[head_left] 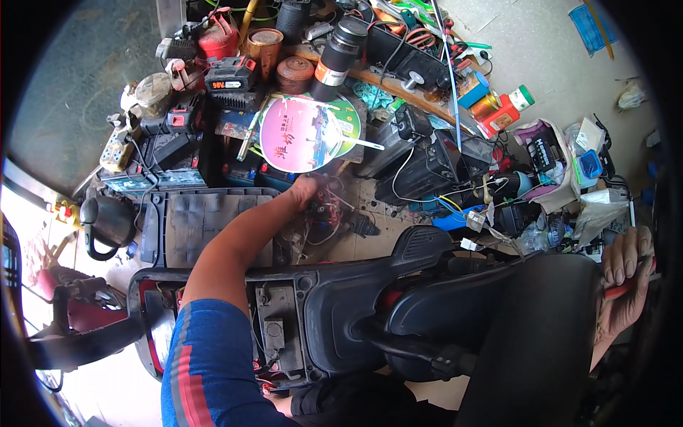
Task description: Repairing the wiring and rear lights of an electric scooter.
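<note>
My left hand (304,191) reaches forward over a black scooter body (334,306) into a bundle of red and black wires (326,212) on the floor, fingers closed among them; what exactly it grips is hidden. My right hand (626,269) is at the far right, wrapped around a red-handled tool (620,289) beside the black scooter seat (533,341). The scooter's open compartment (279,327) lies below my left forearm in its blue sleeve with red stripes.
A round pink and green hand fan (307,132) lies ahead of the wires. Around it are power-tool batteries (231,75), a black ribbed panel (203,222), a black kettle (107,220), black boxes, cans, bottles and plastic bags.
</note>
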`<state>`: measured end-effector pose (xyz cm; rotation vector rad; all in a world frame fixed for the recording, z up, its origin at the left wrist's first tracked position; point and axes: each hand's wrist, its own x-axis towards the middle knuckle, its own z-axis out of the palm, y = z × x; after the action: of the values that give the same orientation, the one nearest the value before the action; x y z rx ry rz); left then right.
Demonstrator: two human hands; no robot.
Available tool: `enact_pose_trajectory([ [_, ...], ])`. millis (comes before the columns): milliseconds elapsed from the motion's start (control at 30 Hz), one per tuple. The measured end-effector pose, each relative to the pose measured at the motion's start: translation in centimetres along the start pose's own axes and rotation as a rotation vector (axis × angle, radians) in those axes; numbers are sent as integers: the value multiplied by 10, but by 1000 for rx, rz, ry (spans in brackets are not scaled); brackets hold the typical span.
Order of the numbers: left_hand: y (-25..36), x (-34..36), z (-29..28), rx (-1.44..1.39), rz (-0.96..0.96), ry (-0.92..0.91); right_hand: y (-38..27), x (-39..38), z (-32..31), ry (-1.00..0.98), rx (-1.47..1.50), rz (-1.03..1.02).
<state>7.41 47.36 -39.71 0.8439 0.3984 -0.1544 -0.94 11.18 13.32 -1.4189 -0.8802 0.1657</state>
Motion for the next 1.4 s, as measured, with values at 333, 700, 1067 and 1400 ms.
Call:
enact_pose_trajectory([
  [333, -68, -14, 1, 1699, 346, -77, 2, -1, -3, 9, 45, 43],
  [700, -48, -12, 6, 1730, 262, 62, 0, 0, -3, 17, 76, 50],
  [1067, -69, 104, -43, 1362, -329, 258, 5, 3, 6, 32, 40, 72],
  [1400, -87, 132, -52, 1363, -323, 109, 0, 0, 8, 84, -13, 63],
])
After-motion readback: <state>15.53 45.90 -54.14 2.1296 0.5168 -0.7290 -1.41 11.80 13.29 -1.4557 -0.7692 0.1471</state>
